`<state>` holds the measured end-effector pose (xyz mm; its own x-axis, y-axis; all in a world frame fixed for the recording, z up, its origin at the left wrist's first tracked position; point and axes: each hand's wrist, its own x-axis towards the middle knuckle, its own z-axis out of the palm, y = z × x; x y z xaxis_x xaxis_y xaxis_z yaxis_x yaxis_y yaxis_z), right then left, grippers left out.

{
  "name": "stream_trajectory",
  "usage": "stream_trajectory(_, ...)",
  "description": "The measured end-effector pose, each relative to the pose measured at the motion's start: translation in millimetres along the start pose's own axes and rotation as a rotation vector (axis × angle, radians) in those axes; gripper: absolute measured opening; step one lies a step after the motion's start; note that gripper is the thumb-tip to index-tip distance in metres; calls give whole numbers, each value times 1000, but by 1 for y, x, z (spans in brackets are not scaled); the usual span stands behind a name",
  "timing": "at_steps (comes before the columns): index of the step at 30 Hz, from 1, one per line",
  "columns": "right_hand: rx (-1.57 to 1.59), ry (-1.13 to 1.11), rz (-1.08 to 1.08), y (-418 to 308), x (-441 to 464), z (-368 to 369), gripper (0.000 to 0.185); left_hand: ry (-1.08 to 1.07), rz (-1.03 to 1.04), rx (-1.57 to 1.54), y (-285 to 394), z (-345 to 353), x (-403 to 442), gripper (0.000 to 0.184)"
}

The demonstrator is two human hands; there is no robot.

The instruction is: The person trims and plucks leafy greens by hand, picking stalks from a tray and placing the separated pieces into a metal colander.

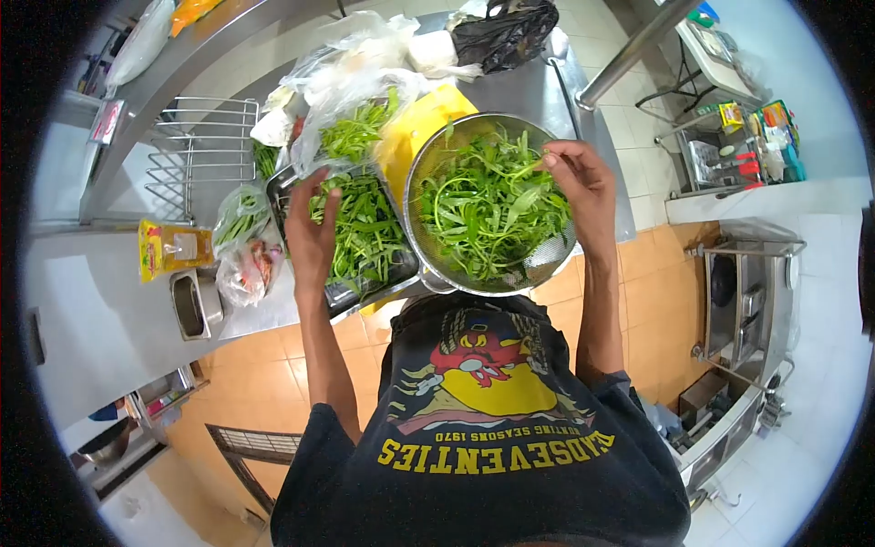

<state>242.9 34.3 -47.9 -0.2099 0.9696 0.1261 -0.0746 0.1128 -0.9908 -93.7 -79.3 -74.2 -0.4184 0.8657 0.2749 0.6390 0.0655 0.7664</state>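
Note:
A round metal colander (409, 235) is filled with leafy green stems (483, 205). At its right rim my right hand (586, 180) pinches a leafy green stem (527, 170) between thumb and fingers. Left of the colander stands a dark rectangular tray (343, 297) heaped with cut greens (365, 232). My left hand (310, 223) rests over the tray's left side, thumb and fingers apart, touching or just above the greens. Behind the tray, more greens (357, 129) lie in a clear plastic bag (314, 114). A yellow cutting board (436, 109) sits partly under the colander.
A wire rack (205, 150), a yellow packet (169, 248), a bag of red pieces (251, 273) and a small metal pan (194, 305) are on the left. A black plastic bag (506, 36) lies at the back. A metal post (638, 50) rises at the right.

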Motion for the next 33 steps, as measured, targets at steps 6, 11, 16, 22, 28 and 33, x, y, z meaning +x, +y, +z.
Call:
stream_trajectory(6,78,-3,-40,2,-1,1,14,-148,61,-317,68,66,7,22)
stream_trajectory(11,39,-14,-14,4,-5,3,13,-245,369,-129,114,94,12,19)
stream_trajectory(16,2,-3,-36,7,-7,4,11,-248,487,-5,118,109,12,18)
stream_trajectory(22,-88,-50,-74,11,-10,5,14,-270,377,29,116,109,13,13)
stream_trajectory(28,-367,-70,-167,-3,-12,17,20,-207,405,95,115,105,12,11)
stream_trajectory(33,-481,-61,-213,5,-10,16,19,-214,449,107,115,103,10,11)
